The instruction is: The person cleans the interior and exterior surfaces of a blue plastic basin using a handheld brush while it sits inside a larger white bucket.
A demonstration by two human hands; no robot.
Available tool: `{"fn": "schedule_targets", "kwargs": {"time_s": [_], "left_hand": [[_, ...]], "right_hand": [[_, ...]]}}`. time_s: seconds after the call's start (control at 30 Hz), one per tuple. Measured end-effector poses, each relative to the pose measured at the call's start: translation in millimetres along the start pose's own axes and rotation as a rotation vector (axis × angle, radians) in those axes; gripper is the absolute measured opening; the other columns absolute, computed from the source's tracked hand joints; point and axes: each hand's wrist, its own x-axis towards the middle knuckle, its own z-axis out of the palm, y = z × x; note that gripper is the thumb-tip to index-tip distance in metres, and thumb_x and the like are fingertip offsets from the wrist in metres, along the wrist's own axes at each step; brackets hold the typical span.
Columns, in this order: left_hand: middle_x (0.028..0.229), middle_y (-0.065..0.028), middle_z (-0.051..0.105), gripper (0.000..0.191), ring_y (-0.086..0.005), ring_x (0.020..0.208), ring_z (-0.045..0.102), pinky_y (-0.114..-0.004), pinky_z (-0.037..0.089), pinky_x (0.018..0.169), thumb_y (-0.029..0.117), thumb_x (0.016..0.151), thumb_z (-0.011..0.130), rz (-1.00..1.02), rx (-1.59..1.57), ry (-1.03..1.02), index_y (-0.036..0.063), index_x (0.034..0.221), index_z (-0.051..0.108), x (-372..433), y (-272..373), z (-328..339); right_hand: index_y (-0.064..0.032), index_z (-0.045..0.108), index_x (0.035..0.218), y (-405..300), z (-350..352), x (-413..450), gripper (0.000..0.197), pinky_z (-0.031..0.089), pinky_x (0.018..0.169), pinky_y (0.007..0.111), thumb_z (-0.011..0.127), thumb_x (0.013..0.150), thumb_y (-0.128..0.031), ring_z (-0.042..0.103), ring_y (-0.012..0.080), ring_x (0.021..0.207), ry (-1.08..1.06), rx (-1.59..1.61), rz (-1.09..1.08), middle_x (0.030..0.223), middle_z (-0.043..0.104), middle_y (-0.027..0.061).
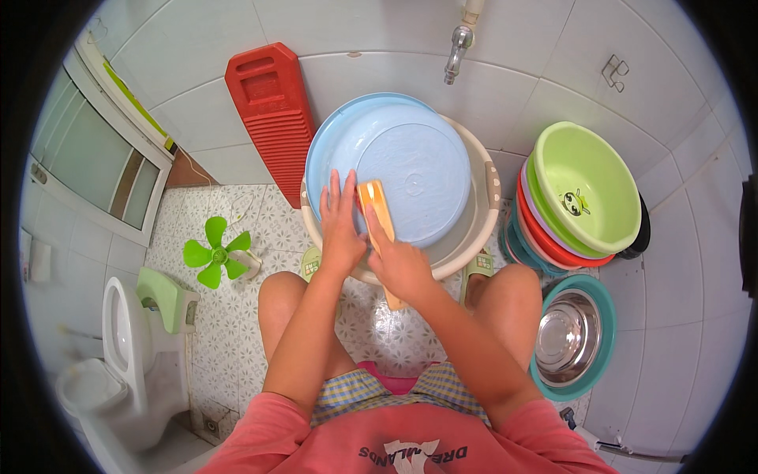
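A light blue plastic basin (pixel 432 160) leans bottom-up inside a larger beige tub (pixel 488 219) between my knees. My left hand (pixel 342 228) lies against the lower left part of the blue basin with its fingers stretched out. In my right hand (pixel 402 266) is a wooden-handled scrubbing brush (pixel 379 204), its index finger laid along the wooden back. The brush head rests on the basin's wet underside, and its bristles are mostly hidden beneath the wood.
A red plastic washboard (pixel 275 118) leans on the tiled wall beneath a tap (pixel 456 56). Stacked basins (pixel 586 183) stand at right, near a teal basin (pixel 607 355) holding a metal bowl (pixel 565 338). At left are a green fan (pixel 218 255), a green stool (pixel 169 296) and a toilet (pixel 127 332).
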Motion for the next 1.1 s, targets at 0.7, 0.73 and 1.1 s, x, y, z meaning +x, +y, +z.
{"fn": "schedule_targets", "kwargs": {"time_s": [0.7,0.73,1.1], "left_hand": [[0.146,-0.0188,0.039,0.076,-0.0342,0.128,0.045,-0.044,0.048,0.097,0.016,0.086,0.071,-0.202,-0.286,0.145,0.0043,0.149,0.030,6.8,-42.6,11.5],[0.146,-0.0188,0.039,0.076,-0.0342,0.128,0.045,-0.044,0.048,0.097,0.016,0.086,0.071,-0.202,-0.282,0.154,0.0043,0.149,0.030,7.0,-45.1,12.2],[0.133,-0.0233,0.051,0.057,-0.0370,0.122,0.049,-0.043,0.040,0.102,0.033,0.093,0.062,-0.320,-0.306,0.245,-0.0008,0.135,0.043,9.7,-32.7,14.1]], "right_hand": [[0.0037,0.035,0.135,57.6,-7.0,-29.2,0.053,0.055,0.067,0.033,0.055,0.087,-0.007,0.065,0.0200,0.086,0.282,1.115,0.492,0.102,0.058,0.0116],[0.0020,0.037,0.128,54.8,-6.4,-29.9,0.046,0.056,0.068,0.035,0.055,0.086,-0.007,0.065,0.0220,0.087,0.301,1.222,0.537,0.104,0.055,0.0115],[-0.0012,0.041,0.124,63.3,16.4,-6.5,0.047,0.056,0.073,0.039,0.058,0.080,-0.003,0.057,0.0383,0.111,0.268,1.768,0.699,0.113,0.043,0.0126]]}}
